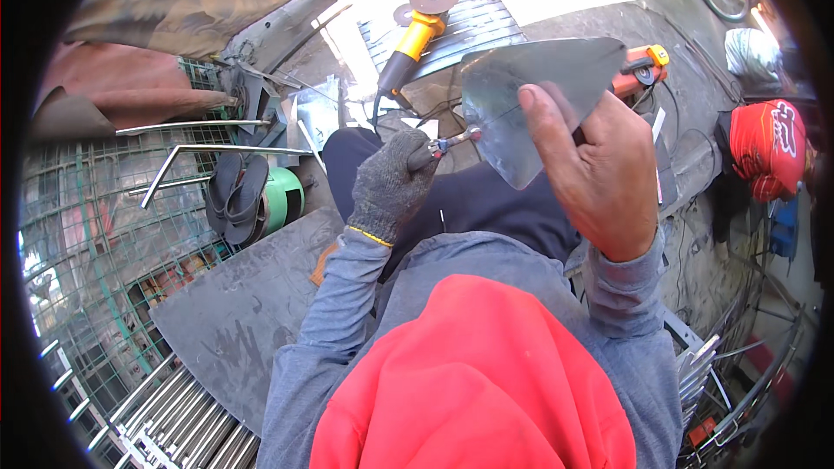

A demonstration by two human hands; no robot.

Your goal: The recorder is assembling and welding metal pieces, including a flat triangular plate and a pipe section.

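Note:
My right hand (604, 178), bare, pinches a flat triangular metal plate (504, 104) with rounded corners. The thumb presses on its near face and the fingers curl behind it. My left hand (393, 181), in a grey knitted glove with a yellow cuff edge, is closed on a short metal rod-like piece (458, 140) with a rounded reddish end. That end points at the plate's left edge; whether the two touch I cannot tell. The glove hides the rest of the piece. Both hands are raised above my dark-trousered lap.
A yellow and black angle grinder (410, 50) lies ahead on a ribbed metal sheet (482, 9). An orange-red power tool (641, 68) is beyond my right hand. Sandals (239, 195), green wire mesh (82, 195) and metal tubes (182, 417) are to the left; a red cloth item (764, 143) is right.

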